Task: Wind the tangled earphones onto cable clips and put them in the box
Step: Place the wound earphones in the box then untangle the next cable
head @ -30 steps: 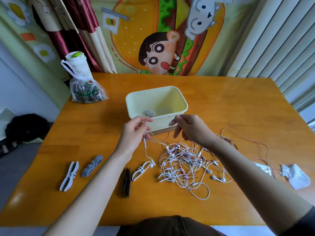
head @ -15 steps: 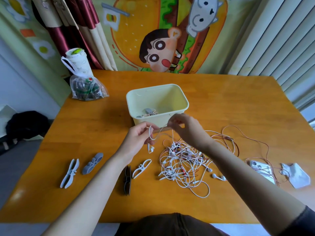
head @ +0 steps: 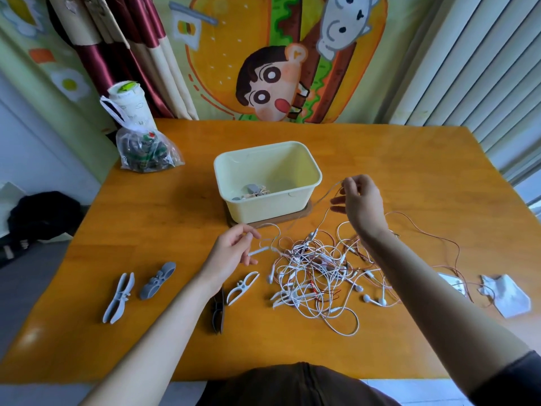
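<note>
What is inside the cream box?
The box holds a grey cable clip wound with earphone wire, near its front wall. That wall hides the floor strip just behind it.

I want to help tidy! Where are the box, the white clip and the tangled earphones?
box (head: pixel 272 208), head view, front wall.
white clip (head: pixel 241 288), head view, its hinge.
tangled earphones (head: pixel 316 271), head view, middle of pile.
</note>
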Available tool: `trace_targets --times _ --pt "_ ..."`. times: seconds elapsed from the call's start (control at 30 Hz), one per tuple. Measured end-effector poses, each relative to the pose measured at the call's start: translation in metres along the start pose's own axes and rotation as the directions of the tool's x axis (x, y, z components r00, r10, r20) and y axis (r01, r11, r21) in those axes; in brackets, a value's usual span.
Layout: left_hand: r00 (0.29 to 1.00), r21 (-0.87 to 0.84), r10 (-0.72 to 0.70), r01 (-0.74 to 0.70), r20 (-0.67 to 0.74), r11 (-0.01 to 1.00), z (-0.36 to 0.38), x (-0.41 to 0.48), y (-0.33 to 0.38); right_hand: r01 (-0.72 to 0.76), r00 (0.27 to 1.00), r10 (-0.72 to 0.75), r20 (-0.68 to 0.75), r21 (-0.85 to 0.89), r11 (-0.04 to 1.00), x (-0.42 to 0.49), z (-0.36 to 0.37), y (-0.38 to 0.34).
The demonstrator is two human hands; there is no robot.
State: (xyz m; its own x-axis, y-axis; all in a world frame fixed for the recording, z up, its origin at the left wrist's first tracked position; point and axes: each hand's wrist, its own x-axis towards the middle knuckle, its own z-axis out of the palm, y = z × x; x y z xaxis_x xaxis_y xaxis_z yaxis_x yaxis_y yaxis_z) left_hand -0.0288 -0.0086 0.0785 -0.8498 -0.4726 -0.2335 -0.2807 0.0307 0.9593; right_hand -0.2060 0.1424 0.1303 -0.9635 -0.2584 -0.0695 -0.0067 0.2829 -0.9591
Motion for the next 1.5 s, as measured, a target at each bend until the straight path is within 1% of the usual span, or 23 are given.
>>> trace_targets --times 0.03,0.1,0.17,0.23,0.27,0.3,0.37,0.43,0.47,0.53,0.6,0.63,0.7,0.77,0.8,0.87,0.9,1.0,1.03,1.13,1.27,1.37,1.5 --pt "1.0 0.003 0.002 -0.002 -0.002 1.0 0.0 -0.001 -0.001 0.02 0.999 -0.021 -0.025 -0.051 0.998 0.004 -0.003 0.002" --pt "1.0 0.008 0.018 -0.018 -0.005 1.0 0.0 -0.002 0.0 0.103 0.993 -0.116 -0.033 -0.275 0.956 0.01 -0.011 0.009" --pt "0.999 0.005 0.042 -0.042 -0.006 0.999 0.003 -0.002 0.005 0.195 0.98 -0.19 0.064 -0.527 0.827 0.008 -0.016 0.017" --pt "0.998 -0.004 0.063 -0.063 0.01 0.998 0.007 -0.003 0.013 0.287 0.958 -0.209 0.197 -0.65 0.703 -0.002 -0.011 0.025" --pt "0.997 -0.01 0.075 -0.075 0.024 0.997 0.01 -0.003 0.018 0.34 0.94 -0.217 0.265 -0.657 0.673 -0.009 -0.007 0.028" --pt "0.995 -0.016 0.089 -0.089 0.039 0.996 0.012 -0.003 0.022 0.394 0.915 -0.226 0.334 -0.622 0.676 -0.016 -0.001 0.031" --pt "0.991 -0.015 0.117 -0.116 0.063 0.993 0.016 -0.003 0.028 0.486 0.839 -0.234 0.492 -0.482 0.729 -0.031 0.011 0.031" --pt "0.988 -0.001 0.143 -0.144 0.065 0.99 0.017 -0.003 0.032 0.509 0.745 -0.208 0.634 -0.338 0.792 -0.045 0.021 0.032" --pt "0.986 0.01 0.156 -0.157 0.056 0.988 0.017 -0.003 0.033 0.474 0.715 -0.176 0.677 -0.284 0.833 -0.05 0.025 0.032" --pt "0.986 0.024 0.167 -0.168 0.025 0.986 0.015 -0.003 0.031 0.331 0.7 -0.086 0.709 -0.216 0.918 -0.058 0.031 0.031" --pt "0.987 0.031 0.159 -0.159 -0.016 0.987 0.011 -0.002 0.028 0.222 0.706 -0.012 0.708 -0.205 0.953 -0.059 0.032 0.029" --pt "0.989 0.024 0.146 -0.145 -0.036 0.989 0.009 -0.001 0.025 0.221 0.69 0.0 0.724 -0.211 0.952 -0.058 0.03 0.029" --pt "0.991 -0.018 0.114 -0.115 -0.07 0.993 0.006 0.001 0.019 0.29 0.628 -0.012 0.778 -0.22 0.931 -0.057 0.024 0.026" --pt "0.993 -0.095 0.08 -0.089 -0.087 0.991 0.005 0.002 0.016 0.342 0.581 -0.025 0.814 -0.216 0.914 -0.058 0.02 0.025" --pt "0.995 -0.146 0.068 -0.079 -0.079 0.986 0.005 0.002 0.015 0.359 0.571 -0.039 0.82 -0.208 0.91 -0.059 0.019 0.025" --pt "0.998 -0.242 0.048 -0.058 -0.046 0.968 0.006 -0.001 0.015 0.404 0.585 -0.083 0.806 -0.201 0.893 -0.058 0.019 0.024" --pt "0.999 -0.274 0.04 -0.049 -0.036 0.961 0.006 -0.002 0.014 0.418 0.616 -0.106 0.78 -0.21 0.884 -0.056 0.019 0.024" --pt "0.999 -0.346 0.019 -0.029 -0.034 0.938 0.003 -0.004 0.009 0.387 0.754 -0.139 0.642 -0.263 0.884 -0.044 0.013 0.021" --pt "0.999 -0.367 0.009 -0.022 -0.035 0.93 0.002 -0.004 0.007 0.377 0.781 -0.139 0.609 -0.282 0.882 -0.041 0.011 0.02" --pt "0.999 -0.391 0.005 -0.02 -0.037 0.92 0.002 -0.002 0.005 0.366 0.82 -0.136 0.556 -0.326 0.871 -0.037 0.009 0.02" --pt "0.997 -0.39 0.001 -0.03 -0.074 0.92 0.006 0.001 0.008 0.299 0.882 -0.13 0.453 -0.325 0.897 -0.038 0.012 0.025" --pt "0.997 -0.331 0.017 -0.042 -0.078 0.943 0.005 0.002 0.008 0.256 0.918 -0.116 0.38 -0.342 0.904 -0.035 0.012 0.028" --pt "1.0 -0.073 0.01 -0.011 -0.014 0.997 0.007 0.001 0.002 0.22 0.948 -0.118 0.295 -0.34 0.914 -0.034 0.012 0.028"
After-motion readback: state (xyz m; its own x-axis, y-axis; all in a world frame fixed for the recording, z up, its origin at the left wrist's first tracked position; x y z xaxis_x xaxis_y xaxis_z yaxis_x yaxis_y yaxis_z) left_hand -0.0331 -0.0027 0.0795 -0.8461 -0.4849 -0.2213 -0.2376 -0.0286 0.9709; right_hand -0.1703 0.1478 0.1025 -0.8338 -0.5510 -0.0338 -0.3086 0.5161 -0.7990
